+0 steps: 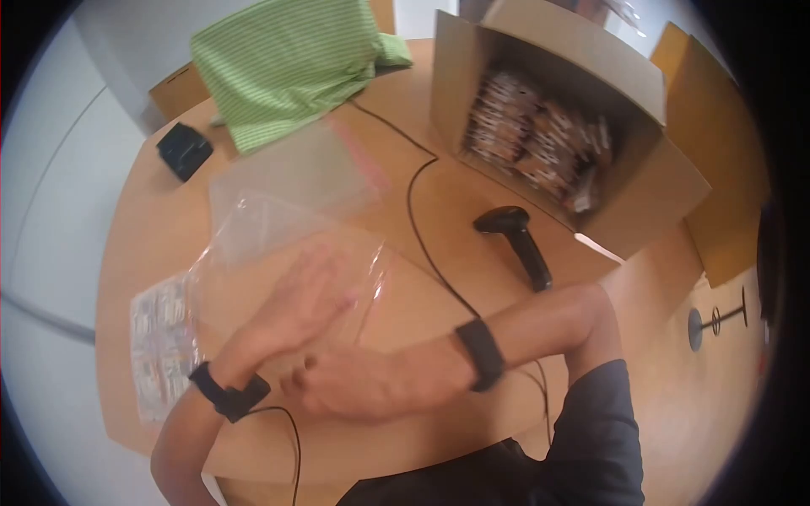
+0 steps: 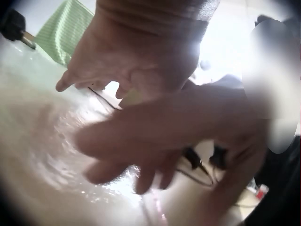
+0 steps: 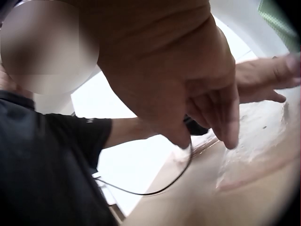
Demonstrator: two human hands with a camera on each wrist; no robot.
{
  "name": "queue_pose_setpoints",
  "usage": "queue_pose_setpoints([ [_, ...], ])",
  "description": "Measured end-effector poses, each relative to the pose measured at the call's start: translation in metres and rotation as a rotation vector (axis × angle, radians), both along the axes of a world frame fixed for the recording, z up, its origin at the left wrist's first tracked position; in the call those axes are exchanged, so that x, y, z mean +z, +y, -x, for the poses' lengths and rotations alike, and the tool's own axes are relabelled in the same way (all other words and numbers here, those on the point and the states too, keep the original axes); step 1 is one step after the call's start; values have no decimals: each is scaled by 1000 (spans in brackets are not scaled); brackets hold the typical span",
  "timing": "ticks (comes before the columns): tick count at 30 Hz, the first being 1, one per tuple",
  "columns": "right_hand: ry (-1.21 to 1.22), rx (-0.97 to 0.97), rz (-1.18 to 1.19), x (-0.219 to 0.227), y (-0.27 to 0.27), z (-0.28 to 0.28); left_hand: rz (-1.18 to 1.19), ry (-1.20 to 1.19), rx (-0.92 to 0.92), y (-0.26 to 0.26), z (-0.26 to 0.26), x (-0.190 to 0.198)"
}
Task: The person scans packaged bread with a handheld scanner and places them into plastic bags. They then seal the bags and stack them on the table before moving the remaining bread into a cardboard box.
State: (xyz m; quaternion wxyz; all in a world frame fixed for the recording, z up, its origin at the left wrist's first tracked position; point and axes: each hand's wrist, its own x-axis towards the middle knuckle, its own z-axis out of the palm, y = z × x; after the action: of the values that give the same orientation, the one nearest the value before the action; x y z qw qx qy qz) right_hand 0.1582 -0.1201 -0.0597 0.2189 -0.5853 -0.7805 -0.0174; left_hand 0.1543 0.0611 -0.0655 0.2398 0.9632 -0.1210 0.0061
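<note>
Bent at the elbow, the right arm (image 1: 540,327) crosses in front, dark strap at the wrist, its right hand (image 1: 350,384) low with the fingers loosely bent and apparently pinching nothing. Just beyond, the left hand (image 1: 312,295) reaches forward, palm down, fingers extended, over a clear plastic bag (image 1: 240,282); whether it presses, I cannot tell. The bag, glossy, thin and wrinkled (its edges catch the light in bright streaks), lies on the smooth wood-toned table (image 1: 405,455) under and around that hand. At its left side sit flat clear packs (image 1: 160,346); beyond it, translucent sheeting (image 1: 283,185) with a pink edge meets a green striped cloth (image 1: 287,72). To the right are a black handheld scanner (image 1: 521,244) and an open cardboard box (image 1: 641,173) crammed with small packets (image 1: 536,139)
</note>
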Motion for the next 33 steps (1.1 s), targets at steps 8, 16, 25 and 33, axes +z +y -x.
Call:
queue_pose_setpoints([
  [8,-666,-1181,-444,112,-186,-177,-295,185,-350,-31,62,17],
  [16,-863,-1789,212,112,-269,-272,-293,101,-534,-62,74,21],
  [25,-1056,-859,-415,91,-147,-77,2060,680,27,-108,7,50],
  [33,-430,-544,-301,51,-148,-58,1597,317,283,-92,-18,34],
])
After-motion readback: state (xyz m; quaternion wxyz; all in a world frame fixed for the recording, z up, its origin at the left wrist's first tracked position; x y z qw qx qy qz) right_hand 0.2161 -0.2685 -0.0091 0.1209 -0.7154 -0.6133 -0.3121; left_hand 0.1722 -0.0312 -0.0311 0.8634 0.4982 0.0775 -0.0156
